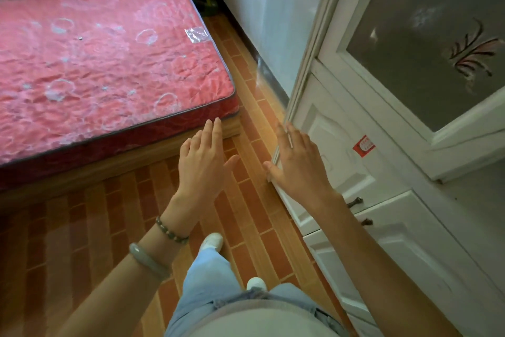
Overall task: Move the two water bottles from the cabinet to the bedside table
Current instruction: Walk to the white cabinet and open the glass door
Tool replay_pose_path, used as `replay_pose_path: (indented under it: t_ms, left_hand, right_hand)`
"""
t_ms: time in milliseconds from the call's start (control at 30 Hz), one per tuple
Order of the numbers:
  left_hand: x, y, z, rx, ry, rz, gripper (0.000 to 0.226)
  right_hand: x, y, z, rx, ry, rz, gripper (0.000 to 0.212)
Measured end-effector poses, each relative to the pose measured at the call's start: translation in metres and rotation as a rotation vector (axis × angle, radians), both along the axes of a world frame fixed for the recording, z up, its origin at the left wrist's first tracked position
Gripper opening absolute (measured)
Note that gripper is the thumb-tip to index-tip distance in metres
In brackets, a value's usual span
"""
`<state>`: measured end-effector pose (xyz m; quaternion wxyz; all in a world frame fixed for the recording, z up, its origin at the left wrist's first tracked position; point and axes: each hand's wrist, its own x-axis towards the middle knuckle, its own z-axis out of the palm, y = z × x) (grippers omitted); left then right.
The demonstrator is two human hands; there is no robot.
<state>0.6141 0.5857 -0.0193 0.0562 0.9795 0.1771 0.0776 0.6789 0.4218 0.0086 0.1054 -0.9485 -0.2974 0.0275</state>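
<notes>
Pale-blue denim trouser legs [210, 279] and a light shirt hem fill the bottom edge, cut off by the frame, with two white shoe toes [211, 241] just past them on the floor.

Both hands are empty and flat, fingers spread, backs up. Left hand [203, 164] hangs over the floor with its fingertips lapping the near corner of the bed; behind it on the forearm sit a dark beaded bracelet [170, 231] and a pale-green jade-like bangle [147, 261]. Right hand [296, 164] is held against the near edge of the tall white panelled wooden cabinet [341, 172]; whether it touches the edge I cannot tell.

No water bottle or bedside table shows; the cabinet's frosted-glass door [426, 44], with its etched leaf motif, hides whatever stands behind it.

Between the hands runs an open strip of orange brick-pattern flooring [246, 200], bounded beyond the left hand by the red quilted plastic-wrapped mattress [109, 57] and beyond the right hand by the cabinet front and white wall.

Just outward of the right hand, a small red-and-white sticker [364, 146] carries writing too small to read. Two dark metal drawer pulls [355, 202] sit near the right forearm.
</notes>
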Motion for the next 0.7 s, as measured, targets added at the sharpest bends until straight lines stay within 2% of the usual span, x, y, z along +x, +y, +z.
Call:
replay_pose_path:
  t_ms: [333, 700]
  left_hand:
    - [0.066, 0.045, 0.013, 0.024, 0.026, -0.392, 0.083]
    - [0.087, 0.032, 0.013, 0.055, 0.06, -0.827, 0.087]
  right_hand:
    - [0.008, 0.04, 0.008, -0.004, 0.018, -0.342, 0.076]
    - [-0.035, 0.04, 0.006, 0.021, 0.056, -0.768, 0.075]
